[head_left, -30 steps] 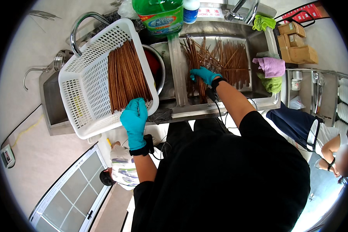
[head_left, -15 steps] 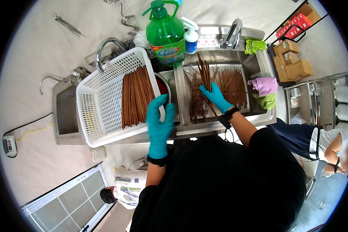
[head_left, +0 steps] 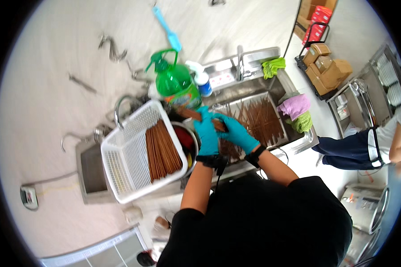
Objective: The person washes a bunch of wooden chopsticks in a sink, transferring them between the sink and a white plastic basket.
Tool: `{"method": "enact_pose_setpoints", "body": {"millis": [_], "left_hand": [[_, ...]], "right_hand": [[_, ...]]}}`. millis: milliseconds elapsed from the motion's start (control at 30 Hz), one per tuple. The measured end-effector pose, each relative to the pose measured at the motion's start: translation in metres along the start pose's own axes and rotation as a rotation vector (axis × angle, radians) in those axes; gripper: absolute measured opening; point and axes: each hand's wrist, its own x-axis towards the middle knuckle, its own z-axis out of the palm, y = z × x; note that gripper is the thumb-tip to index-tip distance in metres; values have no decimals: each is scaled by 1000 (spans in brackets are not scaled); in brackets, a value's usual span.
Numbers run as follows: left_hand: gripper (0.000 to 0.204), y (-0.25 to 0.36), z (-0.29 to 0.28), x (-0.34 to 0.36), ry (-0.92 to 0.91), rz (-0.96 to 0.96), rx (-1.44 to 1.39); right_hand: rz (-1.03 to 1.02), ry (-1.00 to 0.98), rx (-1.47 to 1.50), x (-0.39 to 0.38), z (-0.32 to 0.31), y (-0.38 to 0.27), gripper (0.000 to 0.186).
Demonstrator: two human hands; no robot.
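Observation:
Gloved in teal, my left hand (head_left: 206, 138) and my right hand (head_left: 238, 133) are together over the left part of the right sink, closed round a bundle of brown chopsticks (head_left: 189, 114). The bundle lies roughly level; its far end sticks out to the left past my left hand, and its middle is covered by my fingers. Many loose chopsticks (head_left: 263, 118) lie in the metal sink (head_left: 278, 86) beside my right hand. To the left, a white perforated basket (head_left: 131, 155) holds a neat row of chopsticks (head_left: 162, 153) along its right side.
A large green pump bottle (head_left: 176, 84) and a white-and-blue spray bottle (head_left: 203, 84) stand behind my hands. Faucets (head_left: 240, 64) rise at the back. A pink cloth (head_left: 294, 105) and green cloth (head_left: 302, 123) hang on the right rim. Another person (head_left: 347, 153) stands at right.
My right hand has brought its upright chopsticks left and tipped them toward level. My left hand has left the basket's edge and joined it on the bundle. The view has turned.

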Motion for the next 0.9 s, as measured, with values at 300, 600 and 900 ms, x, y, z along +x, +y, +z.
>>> {"method": "enact_pose_setpoints", "body": {"millis": [300,600,900], "left_hand": [[23,59,23,14,-267,125,-131],[45,41,37,-8,-443,113,16],[30,66,46,-19,-468,139,46]], "right_hand": [[743,295,1346,-15,-50,55,78],[630,230,1611,-13,-18,26,48],[603,193,1781,-4,-7,11,41]]}}
